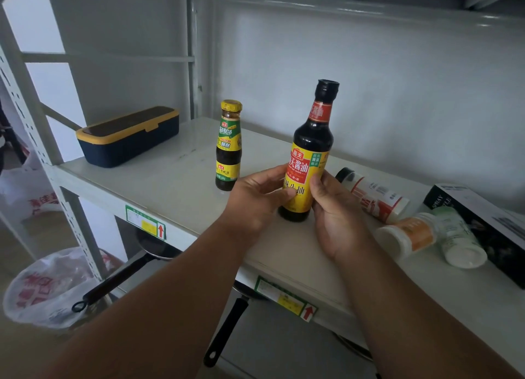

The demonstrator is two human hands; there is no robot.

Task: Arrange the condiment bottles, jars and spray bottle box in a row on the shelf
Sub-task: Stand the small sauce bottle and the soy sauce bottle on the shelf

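Head view. Soy sauce bottle (308,163) stands approx. upright on the shelf (176,180), tilted slightly, base on or just above the surface; contact cannot be confirmed. Left hand (255,199) grasps the lower label w/ curled fingers; right hand (335,211) grasps the opposite side. Both clenched on the same bottle.

Oyster sauce bottle (229,145) stands upright just beside it, to the left. Three jars lie on their sides to the right: black-capped jar (375,197), orange-label jar (409,234), green-label jar (457,236). Spray bottle box (483,222) lies flat at far right, touching the green-label jar. Dark lidded container (127,136) sits well apart at the left end.

Risk assessment:
- Tall, narrow bottle: release while tilted could topple it toward the oyster sauce bottle or off the front edge.
- Right wrist is near the lying jars; a sweep could roll them, esp. toward the edge.
- Pans (159,251) hang below; a dropped glass bottle would likely strike them.
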